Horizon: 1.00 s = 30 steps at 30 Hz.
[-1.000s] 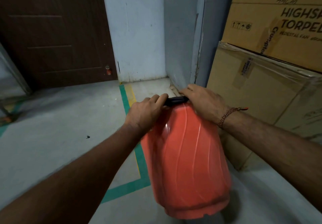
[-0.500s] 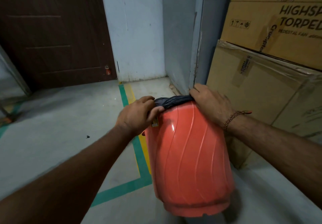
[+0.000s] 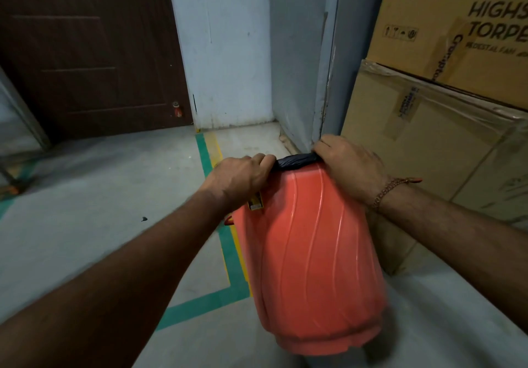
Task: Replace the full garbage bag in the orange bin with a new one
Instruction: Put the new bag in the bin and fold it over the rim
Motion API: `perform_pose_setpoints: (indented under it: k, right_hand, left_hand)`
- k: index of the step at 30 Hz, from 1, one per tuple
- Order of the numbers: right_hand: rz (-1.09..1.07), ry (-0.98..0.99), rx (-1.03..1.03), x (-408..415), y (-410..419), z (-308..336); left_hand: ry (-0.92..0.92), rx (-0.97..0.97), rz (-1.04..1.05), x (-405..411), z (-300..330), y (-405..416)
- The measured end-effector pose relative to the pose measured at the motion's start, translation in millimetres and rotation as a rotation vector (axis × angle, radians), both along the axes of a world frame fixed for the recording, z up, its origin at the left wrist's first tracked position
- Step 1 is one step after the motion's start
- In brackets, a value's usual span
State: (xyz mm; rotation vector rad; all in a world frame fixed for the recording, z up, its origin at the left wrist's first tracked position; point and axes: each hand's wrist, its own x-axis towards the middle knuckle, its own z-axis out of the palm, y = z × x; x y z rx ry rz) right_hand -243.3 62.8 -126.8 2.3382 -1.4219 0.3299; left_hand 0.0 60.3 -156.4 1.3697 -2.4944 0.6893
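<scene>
The orange bin [image 3: 311, 253] is tipped with its mouth pointing away from me and its ribbed side and base toward the camera. A black garbage bag [image 3: 294, 161] is folded over its far rim; only a short dark band shows between my hands. My left hand [image 3: 238, 180] grips the rim and bag on the left side, fingers curled over the edge. My right hand [image 3: 347, 167] grips the rim and bag on the right side, with a beaded bracelet on its wrist. The bin's inside is hidden.
Stacked cardboard boxes [image 3: 445, 127] stand close on the right, touching the bin's side. A grey wall corner [image 3: 320, 81] rises just beyond the bin. A dark brown door [image 3: 91, 53] is at the back left. Green and yellow floor tape [image 3: 225, 241] runs under the bin.
The bin has swung slightly and both hands have shifted along the rim, staying on the bag's edge. A small yellow label shows below my left hand now.
</scene>
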Motion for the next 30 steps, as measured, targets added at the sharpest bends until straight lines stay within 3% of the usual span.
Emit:
perform_pose_setpoints:
  k: [7, 18, 21, 30]
  right_hand:
    - [0.162, 0.008, -0.031, 43, 14, 16]
    - [0.138, 0.205, -0.177, 38, 8, 4]
    - [0.088, 0.179, -0.150, 29, 5, 4]
    - [0.112, 0.100, -0.332, 12, 1, -7]
  left_hand:
    - [-0.013, -0.016, 0.035, -7, -3, 1]
    - [0.153, -0.012, -0.052, 4, -13, 4]
    - [0.177, -0.009, -0.021, 15, -20, 5]
    - [0.158, -0.007, 0.050, 30, -27, -5]
